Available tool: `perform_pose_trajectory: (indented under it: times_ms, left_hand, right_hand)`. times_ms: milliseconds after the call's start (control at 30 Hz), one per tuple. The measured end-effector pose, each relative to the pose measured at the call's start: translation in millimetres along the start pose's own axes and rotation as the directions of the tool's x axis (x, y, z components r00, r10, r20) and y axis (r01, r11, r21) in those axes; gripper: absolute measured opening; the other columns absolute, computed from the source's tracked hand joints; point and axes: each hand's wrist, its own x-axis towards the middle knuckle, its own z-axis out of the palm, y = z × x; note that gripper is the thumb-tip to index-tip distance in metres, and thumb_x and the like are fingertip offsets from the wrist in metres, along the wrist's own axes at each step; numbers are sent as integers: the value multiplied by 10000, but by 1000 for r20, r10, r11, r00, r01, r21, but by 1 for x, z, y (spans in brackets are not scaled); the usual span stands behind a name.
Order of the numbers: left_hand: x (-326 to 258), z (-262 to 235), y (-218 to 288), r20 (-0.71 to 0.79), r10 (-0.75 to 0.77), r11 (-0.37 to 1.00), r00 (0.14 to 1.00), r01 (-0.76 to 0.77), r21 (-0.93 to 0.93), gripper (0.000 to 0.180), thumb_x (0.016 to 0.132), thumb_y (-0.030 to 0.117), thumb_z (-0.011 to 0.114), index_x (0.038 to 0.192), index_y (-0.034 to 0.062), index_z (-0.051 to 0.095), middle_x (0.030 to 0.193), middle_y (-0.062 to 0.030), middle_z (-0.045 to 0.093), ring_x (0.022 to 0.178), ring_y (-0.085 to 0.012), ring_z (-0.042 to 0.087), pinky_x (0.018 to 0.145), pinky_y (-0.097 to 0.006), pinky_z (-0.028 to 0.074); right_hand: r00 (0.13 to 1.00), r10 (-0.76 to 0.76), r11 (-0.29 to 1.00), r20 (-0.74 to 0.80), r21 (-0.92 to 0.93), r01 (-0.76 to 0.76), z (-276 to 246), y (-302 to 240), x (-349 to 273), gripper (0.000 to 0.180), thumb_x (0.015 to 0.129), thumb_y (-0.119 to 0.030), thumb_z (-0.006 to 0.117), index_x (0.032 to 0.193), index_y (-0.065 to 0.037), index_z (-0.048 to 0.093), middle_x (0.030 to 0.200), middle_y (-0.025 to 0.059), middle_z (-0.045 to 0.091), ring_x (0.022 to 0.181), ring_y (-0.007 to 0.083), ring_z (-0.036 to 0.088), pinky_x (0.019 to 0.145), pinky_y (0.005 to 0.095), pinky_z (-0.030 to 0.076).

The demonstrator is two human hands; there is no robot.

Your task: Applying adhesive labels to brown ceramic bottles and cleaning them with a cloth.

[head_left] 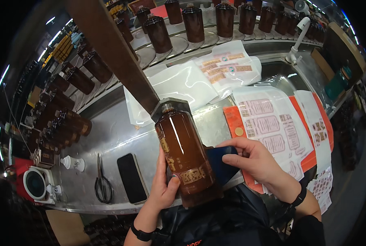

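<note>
A brown glass bottle (181, 143) with gold lettering and a gold ornate band stands tilted before me. Its neck end meets a dark hexagonal block (171, 104) at the end of a brown beam (117, 53). My left hand (164, 189) is wrapped round the bottle's lower left side, the thumb pressed on its decal. In my right hand (254, 159) is a dark blue flat scraper (220, 164), pinched between thumb and fingers. The scraper's left edge lies against the bottle's right side, where the contact is partly hidden.
Scissors (102, 184), a black phone (132, 178) and a small white jar (73, 163) lie left on the metal table (109, 143). Printed decal sheets (269, 127) cover an orange folder (231, 119) at right. Behind are a sink (279, 74), a white faucet (300, 39) and a conveyor (179, 48) with several bottles.
</note>
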Motion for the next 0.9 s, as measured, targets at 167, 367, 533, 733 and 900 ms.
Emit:
perform_pose_trajectory:
  times_ms: [167, 367, 533, 733, 900]
  left_hand:
    - [4, -4, 14, 43, -35, 999, 998, 34, 18, 818, 1009, 336, 503, 1571, -69, 67, 1634, -244, 171, 1521, -322, 188, 1215, -386, 168]
    - [3, -3, 19, 6, -32, 999, 999, 32, -21, 793, 1013, 308, 516, 1570, -66, 94, 1624, -226, 212, 1506, -304, 227, 1212, -391, 185]
    - [1, 2, 17, -37, -81, 993, 996, 78, -84, 774, 1026, 294, 523, 1567, -71, 107, 1615, -221, 236, 1493, -291, 253, 1206, -387, 206]
    - [1, 0, 14, -27, -69, 995, 997, 67, -75, 785, 1028, 316, 528, 1566, -72, 108, 1612, -227, 237, 1494, -290, 249, 1205, -382, 205]
    - [1, 1, 12, -24, -59, 995, 998, 57, -77, 792, 1029, 330, 522, 1562, -81, 104, 1613, -233, 231, 1497, -294, 242, 1205, -381, 198]
  right_hand:
    - [998, 59, 970, 4, 237, -58, -11, 23, 17, 203, 1009, -182, 604, 1128, -24, 649, 933, 1, 673, 798, 61, 641, 742, 208, 524]
    - [974, 210, 971, 81, 103, -217, 16, 12, 16, 424, 971, -332, 673, 1212, 12, 607, 910, 44, 677, 840, 69, 604, 752, 219, 479]
    - [971, 151, 985, 187, 49, -163, 18, 25, 22, 574, 908, -304, 761, 1305, 41, 531, 840, 35, 681, 814, 63, 589, 728, 215, 452]
    - [967, 139, 986, 214, 58, -154, 14, 29, 26, 564, 904, -308, 766, 1292, 35, 541, 836, 38, 689, 805, 61, 593, 725, 209, 451]
    - [967, 139, 987, 213, 48, -152, 15, 26, 24, 539, 914, -311, 754, 1291, 17, 551, 861, 55, 691, 836, 59, 596, 740, 210, 460]
